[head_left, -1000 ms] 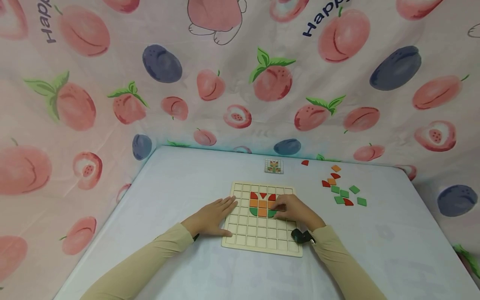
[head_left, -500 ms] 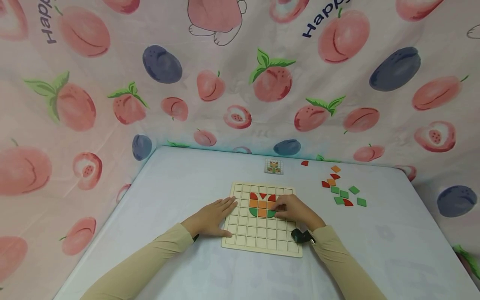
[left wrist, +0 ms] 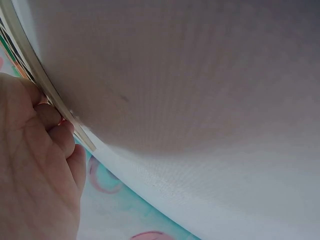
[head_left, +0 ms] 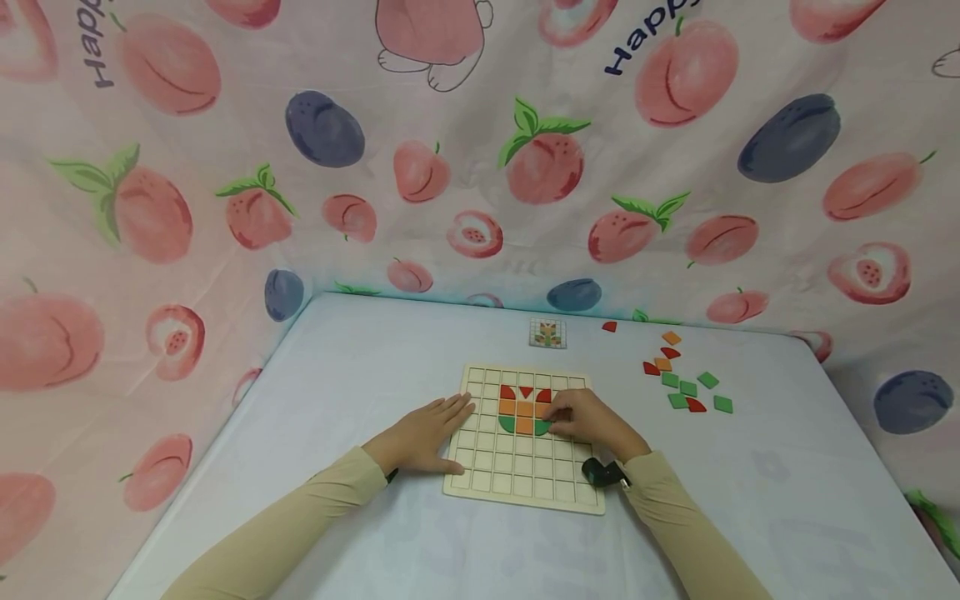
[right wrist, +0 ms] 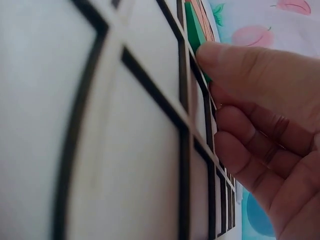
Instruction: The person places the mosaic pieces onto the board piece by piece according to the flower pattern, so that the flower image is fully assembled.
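Note:
A wooden grid board (head_left: pixel 514 483) lies on the table with a tile pattern near its middle. Red tiles (head_left: pixel 543 396) form the top, orange square tiles (head_left: pixel 525 408) the centre, and green quarter-circle tiles (head_left: pixel 507 423) the lower corners. My left hand (head_left: pixel 422 435) rests along the board's left edge, fingers extended and thumb spread. My right hand (head_left: pixel 592 418) is over the board's right half. Its thumb and curled fingers pinch at the right green quarter-circle tile (head_left: pixel 542 427). In the right wrist view the thumb touches this green tile (right wrist: pixel 195 27); the fingers partly hide it.
A small pattern card (head_left: pixel 548 332) lies behind the board. To the right are loose green tiles (head_left: pixel 688 387), red tiles (head_left: pixel 696 406) and orange tiles (head_left: pixel 672 337). One red tile (head_left: pixel 610 327) lies apart near the back edge. A fruit-print cloth (head_left: pixel 480 167) hangs behind the table.
The right fingertips have shifted very slightly at the green quarter-circle tile. Left hand, board and loose tiles stay where they were.

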